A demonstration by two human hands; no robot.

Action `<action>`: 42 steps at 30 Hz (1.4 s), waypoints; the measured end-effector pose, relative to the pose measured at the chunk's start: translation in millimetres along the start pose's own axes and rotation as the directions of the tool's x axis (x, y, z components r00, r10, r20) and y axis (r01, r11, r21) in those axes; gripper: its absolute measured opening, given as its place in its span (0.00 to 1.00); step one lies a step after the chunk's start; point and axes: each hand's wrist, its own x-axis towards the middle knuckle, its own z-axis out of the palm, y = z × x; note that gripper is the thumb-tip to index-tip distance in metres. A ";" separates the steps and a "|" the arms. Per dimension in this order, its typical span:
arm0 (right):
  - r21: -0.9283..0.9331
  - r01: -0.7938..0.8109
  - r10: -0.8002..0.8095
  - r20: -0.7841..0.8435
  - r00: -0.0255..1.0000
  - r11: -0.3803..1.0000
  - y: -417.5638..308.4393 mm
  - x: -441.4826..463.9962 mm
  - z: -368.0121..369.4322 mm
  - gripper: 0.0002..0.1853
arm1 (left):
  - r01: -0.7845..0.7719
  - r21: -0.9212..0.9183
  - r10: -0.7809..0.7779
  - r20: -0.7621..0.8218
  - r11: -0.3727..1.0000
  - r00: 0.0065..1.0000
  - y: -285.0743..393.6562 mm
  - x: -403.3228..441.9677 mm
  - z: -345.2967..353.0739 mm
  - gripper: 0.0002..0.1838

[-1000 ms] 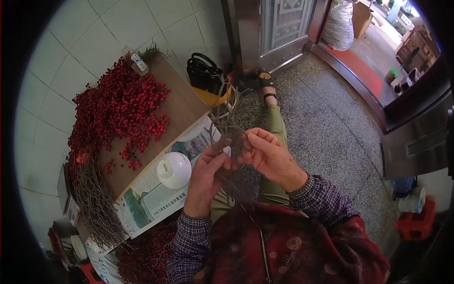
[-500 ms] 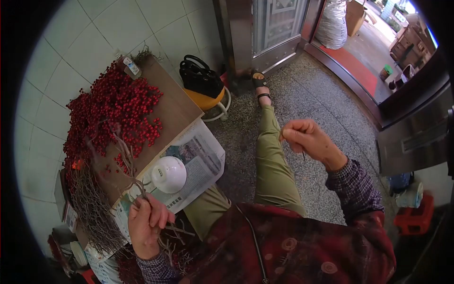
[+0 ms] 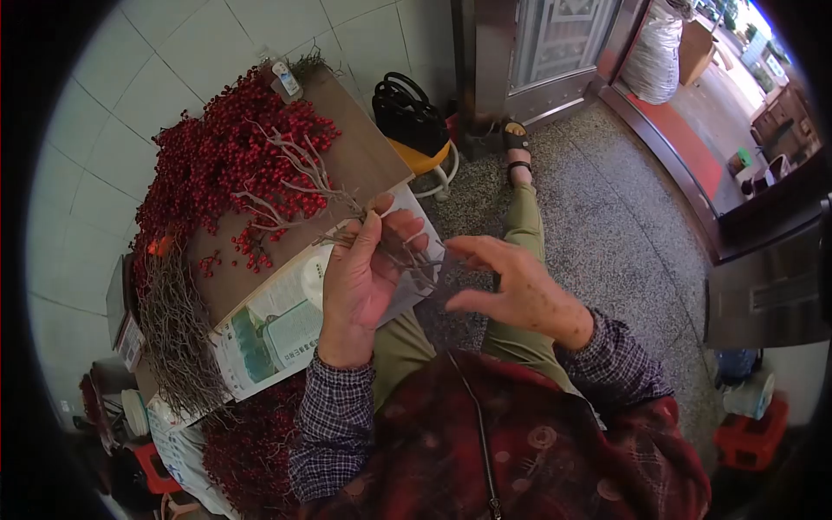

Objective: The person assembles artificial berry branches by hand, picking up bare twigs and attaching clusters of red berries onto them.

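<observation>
"Tagging the bare branch point(image 3: 345, 198): where?"
"In the left hand point(image 3: 355, 277), thumb and fingers partly curled round its stems; forks spread over the red berries point(image 3: 225, 147), twigs poke toward the right hand point(image 3: 511, 290)."
"Right's state?"
"Thumb and fingers spread, near twig ends; can't tell if touching."
"Room, edges?"
"Speckled floor point(image 3: 607, 225) stretches past right hand; table point(image 3: 364, 143) edge near left fingers; newspaper point(image 3: 260, 338) below; bowl point(image 3: 314, 282) partly behind left hand."
</observation>
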 end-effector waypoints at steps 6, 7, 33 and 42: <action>-0.287 -0.051 0.053 -0.001 0.999 0.956 -1.4 -8.3 36.6 0.27 | -0.062 0.036 0.063 -0.034 0.997 0.997 -7.0 -5.1 -8.3 0.14; -0.324 -0.020 0.015 -0.018 1.000 0.946 1.3 -7.4 40.4 0.23 | -0.073 0.040 0.074 -0.013 0.997 0.997 -5.7 -6.3 -13.2 0.15; 0.757 -0.375 0.387 0.175 0.905 0.535 14.2 7.3 80.0 0.16 | 0.228 0.790 0.443 -0.528 0.569 0.724 164.3 -114.7 -185.2 0.19; 0.794 -0.587 0.292 0.531 0.796 0.158 1.3 30.9 98.4 0.19 | 0.609 0.746 0.785 -0.197 -0.268 0.587 186.9 -123.8 -283.5 0.26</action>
